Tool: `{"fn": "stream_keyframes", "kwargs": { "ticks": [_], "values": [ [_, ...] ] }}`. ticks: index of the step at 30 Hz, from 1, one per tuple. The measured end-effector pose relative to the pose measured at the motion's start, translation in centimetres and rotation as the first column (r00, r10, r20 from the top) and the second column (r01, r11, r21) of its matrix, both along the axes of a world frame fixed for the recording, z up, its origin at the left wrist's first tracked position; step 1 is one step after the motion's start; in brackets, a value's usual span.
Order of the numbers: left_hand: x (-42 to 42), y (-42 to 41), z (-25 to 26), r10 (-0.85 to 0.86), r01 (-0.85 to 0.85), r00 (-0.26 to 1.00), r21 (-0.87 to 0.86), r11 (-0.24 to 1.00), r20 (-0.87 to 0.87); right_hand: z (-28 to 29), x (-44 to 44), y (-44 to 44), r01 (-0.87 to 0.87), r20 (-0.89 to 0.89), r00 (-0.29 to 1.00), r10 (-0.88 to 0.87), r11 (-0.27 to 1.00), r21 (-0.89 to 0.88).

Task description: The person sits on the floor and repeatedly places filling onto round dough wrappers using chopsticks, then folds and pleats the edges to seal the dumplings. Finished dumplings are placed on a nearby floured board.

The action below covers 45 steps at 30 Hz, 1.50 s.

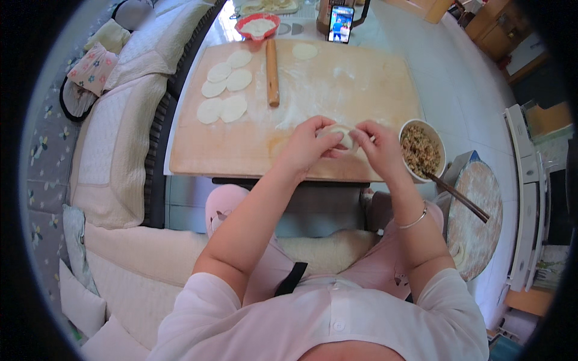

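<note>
My left hand [316, 142] and my right hand [372, 142] pinch a folded dough wrapper [343, 135] between them, over the near edge of the floured wooden board [216, 153]. Fingers hide part of it, and its inside cannot be seen. Several round dough wrappers [234, 108] lie at the board's left, some overlapping. A single wrapper [305, 51] rests near the far edge. The wooden rolling pin [272, 74] points away from me, left of centre. Just right of my right hand stands a white bowl of minced filling [420, 146], with dark chopsticks [460, 198] leaning over its rim.
A red bowl of flour [258, 26] and a propped phone [341, 25] stand beyond the board, with a pitcher [323, 16] behind the phone. At right is a round floured board [478, 216] with a piece of dough at its near edge. Sofas border the left side.
</note>
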State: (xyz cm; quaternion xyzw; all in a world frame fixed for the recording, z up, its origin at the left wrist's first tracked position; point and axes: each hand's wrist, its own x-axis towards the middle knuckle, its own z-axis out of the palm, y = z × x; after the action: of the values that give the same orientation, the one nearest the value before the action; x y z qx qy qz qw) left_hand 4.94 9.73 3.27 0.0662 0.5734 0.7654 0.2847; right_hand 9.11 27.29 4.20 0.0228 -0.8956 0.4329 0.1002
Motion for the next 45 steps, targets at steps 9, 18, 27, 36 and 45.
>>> {"fn": "stream_keyframes", "kwargs": {
  "ticks": [9, 18, 27, 36, 45],
  "values": [
    [0.2, -0.1, 0.6, -0.126, 0.126, 0.991, -0.021, 0.992, 0.039, 0.1, 0.2, -0.6, 0.025, -0.217, 0.976, 0.002, 0.993, 0.120],
    [0.4, 0.5, 0.3, 0.006, -0.007, 0.998, 0.028, 1.000, 0.055, 0.1, 0.2, -0.8, 0.062, -0.210, 0.977, -0.034, 0.990, 0.129],
    [0.3, 0.4, 0.4, 0.030, -0.030, 0.999, -0.002, 1.000, 0.031, 0.0, 0.3, -0.9, 0.067, -0.186, 0.981, -0.051, 0.994, 0.082],
    [0.1, 0.4, 0.3, 0.098, -0.097, 0.995, 0.027, 0.995, -0.037, -1.2, 0.0, -0.8, 0.035, -0.011, 0.999, -0.038, 0.978, -0.206],
    [0.1, 0.3, 0.6, 0.125, -0.123, 0.992, 0.068, 0.990, -0.022, -1.7, 0.1, -1.1, 0.005, -0.024, 1.000, -0.009, 0.982, -0.190]
  ]
}}
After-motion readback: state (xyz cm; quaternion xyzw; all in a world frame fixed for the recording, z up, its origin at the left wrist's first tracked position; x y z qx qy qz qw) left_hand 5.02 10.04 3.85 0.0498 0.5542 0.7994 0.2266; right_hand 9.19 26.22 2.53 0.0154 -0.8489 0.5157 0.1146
